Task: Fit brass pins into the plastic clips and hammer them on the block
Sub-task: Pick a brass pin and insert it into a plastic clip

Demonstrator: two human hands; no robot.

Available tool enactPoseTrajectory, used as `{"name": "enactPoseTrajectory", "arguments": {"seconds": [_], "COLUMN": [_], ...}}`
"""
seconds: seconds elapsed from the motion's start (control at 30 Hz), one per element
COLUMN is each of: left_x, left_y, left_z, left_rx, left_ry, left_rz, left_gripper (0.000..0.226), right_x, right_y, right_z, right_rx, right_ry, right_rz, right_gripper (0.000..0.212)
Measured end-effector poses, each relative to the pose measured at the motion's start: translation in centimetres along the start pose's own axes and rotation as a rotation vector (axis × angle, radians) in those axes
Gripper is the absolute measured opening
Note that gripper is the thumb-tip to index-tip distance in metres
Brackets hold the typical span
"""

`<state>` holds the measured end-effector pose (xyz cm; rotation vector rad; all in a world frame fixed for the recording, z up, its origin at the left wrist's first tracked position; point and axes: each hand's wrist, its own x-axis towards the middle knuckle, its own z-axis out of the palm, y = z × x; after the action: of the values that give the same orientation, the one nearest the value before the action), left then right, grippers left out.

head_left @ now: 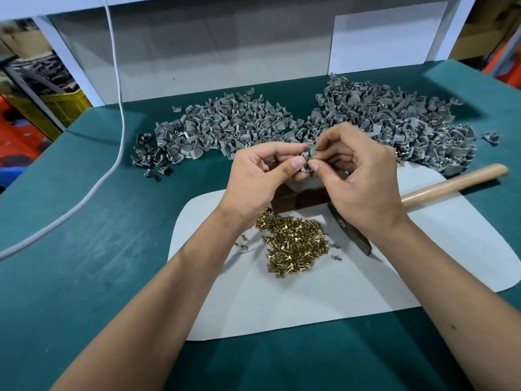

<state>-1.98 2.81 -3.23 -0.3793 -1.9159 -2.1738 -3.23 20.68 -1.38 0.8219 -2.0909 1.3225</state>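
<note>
Pinching one grey plastic clip (306,160) between thumb and forefinger, the left hand (262,179) holds it above the dark block (298,197), while the right hand (358,176) pinches at the same clip with thumb and fingertips; a brass pin may sit between those fingertips, but it is too small and too covered to make out. Both hands hide most of the block, leaving only its near face in sight.

Two heaps of grey plastic clips lie on the far part of the green worktop (84,249): the left heap (214,131) and the larger right heap (394,122), each far too many to count, with a few strays at their edges. One pile of brass pins (296,244) lies on the white mat (282,306) just near of the block, also beyond counting, with a handful scattered apart.

One hammer lies on the right, its wooden handle (454,182) reaching far and right; its dark head (355,235) is partly hidden under the right wrist. One white cable (118,114) runs down across the left of the worktop and is cut off at the left edge. No writing can be read anywhere.
</note>
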Motion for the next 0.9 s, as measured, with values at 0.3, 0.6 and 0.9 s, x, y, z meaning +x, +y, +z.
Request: {"name": "enactPoseTrajectory", "arguments": {"seconds": [0.3,0.6,0.9], "left_x": [-0.15,0.01,0.09], "left_y": [-0.06,-0.08,0.48], "left_z": [0.45,0.67,-0.12], "left_rx": [-0.044,-0.066,-0.212], "left_ry": [0.019,0.054,-0.004], "left_rz": [0.003,-0.037,-0.142], "left_gripper": [0.021,0.016,0.018], "right_x": [-0.37,-0.31,-0.08], "right_y": [-0.15,0.12,-0.22], "right_z": [0.01,0.08,-0.18], "right_rx": [-0.083,-0.045,-0.173], "right_ry": [-0.046,-0.011,0.007], "right_rz": [-0.053,-0.012,-0.096], "right_gripper": [0.017,0.01,0.008]}}
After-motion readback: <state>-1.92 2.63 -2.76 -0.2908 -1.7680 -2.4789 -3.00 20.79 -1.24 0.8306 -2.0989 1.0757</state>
